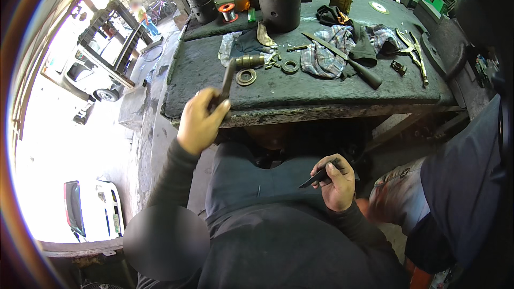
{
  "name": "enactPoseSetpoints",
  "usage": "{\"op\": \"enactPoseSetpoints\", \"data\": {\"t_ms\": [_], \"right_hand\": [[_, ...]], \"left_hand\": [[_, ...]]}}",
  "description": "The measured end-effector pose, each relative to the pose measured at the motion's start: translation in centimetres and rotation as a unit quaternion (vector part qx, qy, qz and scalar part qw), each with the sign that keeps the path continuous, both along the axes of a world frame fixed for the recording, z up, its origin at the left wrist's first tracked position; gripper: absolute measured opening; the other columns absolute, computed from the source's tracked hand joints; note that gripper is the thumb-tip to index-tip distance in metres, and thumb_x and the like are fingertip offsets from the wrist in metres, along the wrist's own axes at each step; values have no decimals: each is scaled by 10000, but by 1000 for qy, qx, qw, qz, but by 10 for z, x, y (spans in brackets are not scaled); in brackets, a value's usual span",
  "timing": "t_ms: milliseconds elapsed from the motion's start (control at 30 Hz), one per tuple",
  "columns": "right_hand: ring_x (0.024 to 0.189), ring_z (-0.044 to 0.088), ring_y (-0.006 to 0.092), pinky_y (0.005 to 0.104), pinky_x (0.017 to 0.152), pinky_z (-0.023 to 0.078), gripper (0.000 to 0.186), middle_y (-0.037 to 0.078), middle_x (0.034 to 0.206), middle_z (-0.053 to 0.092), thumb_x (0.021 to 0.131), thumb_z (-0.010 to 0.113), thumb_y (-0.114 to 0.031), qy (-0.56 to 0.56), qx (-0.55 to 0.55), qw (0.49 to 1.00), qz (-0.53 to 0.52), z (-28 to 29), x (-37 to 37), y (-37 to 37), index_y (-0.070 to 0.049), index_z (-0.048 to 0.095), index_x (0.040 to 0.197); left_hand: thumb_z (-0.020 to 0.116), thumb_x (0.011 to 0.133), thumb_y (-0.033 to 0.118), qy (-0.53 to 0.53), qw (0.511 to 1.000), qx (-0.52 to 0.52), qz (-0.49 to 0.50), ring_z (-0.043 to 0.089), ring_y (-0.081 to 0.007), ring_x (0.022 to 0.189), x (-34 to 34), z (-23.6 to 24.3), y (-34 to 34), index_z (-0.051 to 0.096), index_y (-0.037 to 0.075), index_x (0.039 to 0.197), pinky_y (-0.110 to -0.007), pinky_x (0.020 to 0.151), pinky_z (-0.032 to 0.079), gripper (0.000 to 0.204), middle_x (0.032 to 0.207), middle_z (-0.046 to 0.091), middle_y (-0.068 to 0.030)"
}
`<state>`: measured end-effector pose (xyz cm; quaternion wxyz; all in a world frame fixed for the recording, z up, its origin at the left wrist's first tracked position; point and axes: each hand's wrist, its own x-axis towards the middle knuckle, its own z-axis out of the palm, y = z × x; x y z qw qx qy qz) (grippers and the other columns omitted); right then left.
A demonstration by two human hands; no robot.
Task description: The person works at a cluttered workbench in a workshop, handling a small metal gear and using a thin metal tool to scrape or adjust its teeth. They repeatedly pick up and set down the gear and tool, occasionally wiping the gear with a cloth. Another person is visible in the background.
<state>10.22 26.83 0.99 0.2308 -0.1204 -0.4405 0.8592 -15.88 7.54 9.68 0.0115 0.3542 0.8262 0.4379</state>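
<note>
Dark shirt (289,241) below our right hand (337,182), which pinches a dark pointed strip (317,176); our left hand (201,122) clasps a flat tool (228,80), metal ring (239,78) just beyond.

In front of you, a dark workbench (195,83) is standing with its worn, rough front edge facing you, and deep shadow is filling the space beneath it. To your left, the workshop is opening onto glaring daylight — a white car (99,211) is standing low in your view, another white vehicle (80,72) is showing beside a dark frame (106,65), and a pale block (133,108) is resting on the floor — while a bicycle (159,8) is leaning farther back.
</note>
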Motion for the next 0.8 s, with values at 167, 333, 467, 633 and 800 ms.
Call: {"op": "enactPoseSetpoints", "data": {"t_ms": [167,333,467,633,800], "right_hand": [[710,653,152,264,626,517,141,129,923,690,1008,556,-106,-13,0,999,33,1,-6,-2,12,632,1016],[763,657,151,267,664,537,110,109,952,683,979,569,-39,-26,3,995,97,9,-14,-18,4,638,1053],[796,669,147,258,690,544,123,116,983,694,969,570,-4,-29,75,991,108,28,-18,-28,15,642,1068],[908,673,204,282,709,534,181,125,1004,717,903,644,33,161,276,945,65,65,-17,-41,-9,667,1078],[885,663,265,330,676,529,245,127,1047,736,817,736,3,319,574,754,31,97,-20,-44,-54,698,1053]], "left_hand": [[631,1008,172,-323,942,88,-4,636,-161,685,52,-51,-66,614,15,968,-320,651,519,164,791,677,-66],[463,1068,256,-785,528,322,33,615,-254,883,123,-103,-82,624,59,1002,-385,808,498,263,912,670,-91],[460,1058,316,-751,493,432,78,576,-273,975,132,-104,-77,652,49,1046,-439,869,484,329,1034,659,-91],[428,1101,375,-688,485,540,1,552,-297,1248,141,-38,-58,653,95,1039,-471,1021,431,364,1148,666,-59],[390,1106,415,-718,437,533,-93,504,-321,1363,160,-24,-54,658,82,1135,-523,1082,421,428,1264,657,-63]]}}
